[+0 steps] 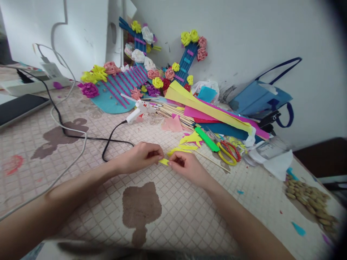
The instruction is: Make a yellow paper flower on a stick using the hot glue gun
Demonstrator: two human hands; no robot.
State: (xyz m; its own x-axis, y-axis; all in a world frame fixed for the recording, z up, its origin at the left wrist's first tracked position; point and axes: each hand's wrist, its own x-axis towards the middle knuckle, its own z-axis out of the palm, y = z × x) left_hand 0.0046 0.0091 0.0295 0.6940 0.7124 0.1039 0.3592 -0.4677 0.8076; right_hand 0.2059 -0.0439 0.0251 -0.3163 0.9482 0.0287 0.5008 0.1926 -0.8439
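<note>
A small strip of yellow paper (164, 162) stretches between my two hands, just above the tabletop. My left hand (143, 156) pinches its left end between thumb and fingers. At the other end, the fingers of my right hand (187, 166) are closed on the same strip. More cut yellow paper strips (182, 148) lie just behind my right hand. Beyond them rest several yellow paper scraps (193, 138), a green box cutter (207, 139) and scissors (229, 153) with red and yellow handles. A thin wooden stick (213, 161) lies to the right of my right hand.
A white glue gun (139, 110) trails a black cord (108, 139) to my left. Behind are wooden skewers (176, 112), coloured paper sheets (208, 104) and a blue guitar-shaped craft (116, 94) with paper flowers. At right are a blue bag (260, 97) and a nut pile (309, 200).
</note>
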